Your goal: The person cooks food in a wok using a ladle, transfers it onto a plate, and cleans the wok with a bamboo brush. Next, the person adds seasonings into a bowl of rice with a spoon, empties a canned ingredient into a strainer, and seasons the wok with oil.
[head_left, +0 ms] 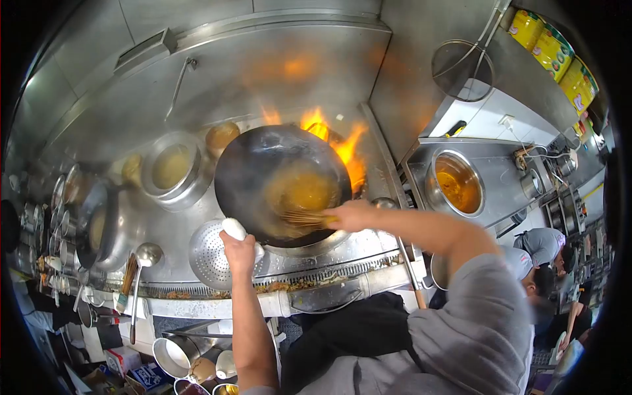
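Observation:
A large black wok (247, 164) stands tilted over the burner, with brownish liquid (306, 192) swirling in its bowl. My right hand (354, 216) is closed around a bamboo wok brush (303, 218), whose bristles are down in the wok. At the wok's near left edge my left hand (239, 253) grips a folded white cloth (234, 229). Whether a wok handle lies under that cloth is hidden. Just left of this hand, a perforated strainer (207, 253) rests on the stove top. Orange flames (350, 155) rise behind the wok's right rim.
To the left are a metal pot (172, 168), a second wok (93, 217) and a ladle (149, 255). A steel bowl of orange liquid (455, 187) stands on the right counter. Below the front rail is a white-lined pot (171, 355). Other people (540, 247) are at far right.

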`<act>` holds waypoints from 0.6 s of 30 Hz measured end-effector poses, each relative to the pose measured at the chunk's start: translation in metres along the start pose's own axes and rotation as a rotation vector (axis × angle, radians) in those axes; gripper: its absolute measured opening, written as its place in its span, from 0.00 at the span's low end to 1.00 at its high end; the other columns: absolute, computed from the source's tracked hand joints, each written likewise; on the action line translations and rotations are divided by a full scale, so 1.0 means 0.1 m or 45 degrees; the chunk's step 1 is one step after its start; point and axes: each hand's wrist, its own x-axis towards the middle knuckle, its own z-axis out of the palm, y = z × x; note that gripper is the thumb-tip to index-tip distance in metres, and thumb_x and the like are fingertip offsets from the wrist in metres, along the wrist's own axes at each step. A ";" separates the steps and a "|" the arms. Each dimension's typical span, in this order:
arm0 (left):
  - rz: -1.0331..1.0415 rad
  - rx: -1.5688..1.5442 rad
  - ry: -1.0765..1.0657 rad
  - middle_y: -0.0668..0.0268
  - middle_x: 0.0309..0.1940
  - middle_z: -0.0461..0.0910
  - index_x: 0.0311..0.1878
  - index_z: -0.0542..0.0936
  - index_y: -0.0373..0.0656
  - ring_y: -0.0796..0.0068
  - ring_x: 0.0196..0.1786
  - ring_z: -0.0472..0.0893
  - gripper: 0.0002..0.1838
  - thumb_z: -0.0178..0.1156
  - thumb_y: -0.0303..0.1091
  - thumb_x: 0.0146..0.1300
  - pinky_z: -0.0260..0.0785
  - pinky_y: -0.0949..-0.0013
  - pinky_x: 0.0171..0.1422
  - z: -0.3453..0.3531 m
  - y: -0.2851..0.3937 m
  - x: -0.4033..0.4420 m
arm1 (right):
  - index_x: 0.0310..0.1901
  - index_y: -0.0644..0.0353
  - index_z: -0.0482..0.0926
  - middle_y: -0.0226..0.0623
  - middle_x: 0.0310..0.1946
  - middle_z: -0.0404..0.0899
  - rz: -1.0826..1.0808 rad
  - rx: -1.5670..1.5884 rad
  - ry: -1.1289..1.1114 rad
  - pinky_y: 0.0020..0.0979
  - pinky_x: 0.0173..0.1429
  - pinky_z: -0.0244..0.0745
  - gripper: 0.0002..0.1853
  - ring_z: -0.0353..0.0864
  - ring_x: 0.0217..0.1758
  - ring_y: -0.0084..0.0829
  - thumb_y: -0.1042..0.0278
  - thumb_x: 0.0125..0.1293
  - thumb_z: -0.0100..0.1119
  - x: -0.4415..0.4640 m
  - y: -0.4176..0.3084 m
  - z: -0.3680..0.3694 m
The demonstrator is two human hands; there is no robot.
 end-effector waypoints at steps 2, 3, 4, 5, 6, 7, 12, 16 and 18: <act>-0.071 0.034 -0.068 0.40 0.43 0.77 0.56 0.61 0.32 0.45 0.48 0.79 0.31 0.60 0.29 0.48 0.68 0.55 0.55 -0.04 0.08 0.07 | 0.66 0.32 0.67 0.43 0.55 0.78 -0.034 -0.210 -0.003 0.46 0.58 0.72 0.29 0.78 0.57 0.44 0.39 0.64 0.50 0.04 0.76 -0.02; -0.093 0.100 -0.140 0.41 0.42 0.77 0.55 0.61 0.31 0.47 0.46 0.79 0.30 0.60 0.29 0.48 0.69 0.56 0.54 -0.06 0.06 0.16 | 0.65 0.31 0.68 0.39 0.56 0.78 0.126 -0.293 -0.155 0.45 0.58 0.73 0.27 0.77 0.58 0.42 0.40 0.65 0.50 0.00 0.77 -0.46; -0.107 0.111 -0.122 0.41 0.42 0.77 0.55 0.61 0.31 0.47 0.46 0.79 0.30 0.60 0.29 0.48 0.69 0.56 0.54 -0.05 0.02 0.23 | 0.63 0.34 0.72 0.37 0.52 0.80 0.195 -0.433 -0.026 0.45 0.56 0.73 0.25 0.79 0.55 0.39 0.44 0.64 0.52 0.13 0.96 -0.67; -0.030 0.105 -0.156 0.41 0.42 0.77 0.54 0.62 0.30 0.47 0.46 0.79 0.30 0.60 0.29 0.48 0.69 0.56 0.53 -0.03 -0.03 0.30 | 0.62 0.35 0.72 0.36 0.50 0.81 0.216 -0.497 0.047 0.45 0.54 0.74 0.24 0.80 0.53 0.39 0.44 0.64 0.52 0.40 1.10 -0.90; 0.044 0.103 -0.190 0.41 0.42 0.77 0.54 0.62 0.29 0.48 0.46 0.79 0.29 0.60 0.29 0.48 0.69 0.57 0.53 -0.04 -0.06 0.35 | 0.61 0.36 0.73 0.35 0.49 0.81 0.233 -0.558 0.119 0.45 0.53 0.75 0.24 0.81 0.52 0.39 0.45 0.64 0.52 0.69 1.18 -1.04; 0.022 0.126 -0.169 0.44 0.42 0.78 0.52 0.64 0.28 0.52 0.46 0.79 0.27 0.59 0.28 0.49 0.70 0.59 0.52 -0.06 -0.01 0.32 | 0.59 0.37 0.74 0.36 0.47 0.82 0.233 -0.448 0.296 0.45 0.51 0.75 0.23 0.81 0.50 0.39 0.45 0.64 0.52 0.99 1.17 -1.02; 0.004 0.010 -0.201 0.52 0.40 0.77 0.51 0.66 0.31 0.61 0.43 0.79 0.24 0.60 0.26 0.50 0.71 0.63 0.50 -0.11 0.16 0.23 | 0.66 0.37 0.67 0.46 0.42 0.82 0.202 0.152 0.582 0.46 0.49 0.77 0.27 0.82 0.46 0.47 0.45 0.66 0.48 1.95 0.28 0.16; -0.040 -0.291 -0.080 0.53 0.43 0.77 0.53 0.66 0.32 0.61 0.43 0.78 0.28 0.67 0.33 0.52 0.71 0.64 0.51 -0.11 0.16 0.08 | 0.69 0.42 0.62 0.47 0.45 0.82 -0.038 0.332 0.417 0.46 0.54 0.74 0.30 0.81 0.49 0.50 0.45 0.68 0.47 1.17 -0.37 0.38; -0.011 -0.435 -0.015 0.53 0.44 0.77 0.54 0.66 0.32 0.61 0.44 0.78 0.30 0.69 0.35 0.53 0.71 0.64 0.51 -0.06 0.10 0.04 | 0.69 0.38 0.63 0.47 0.49 0.80 -0.046 0.221 0.091 0.45 0.57 0.73 0.29 0.79 0.52 0.49 0.42 0.68 0.44 0.59 -0.31 0.13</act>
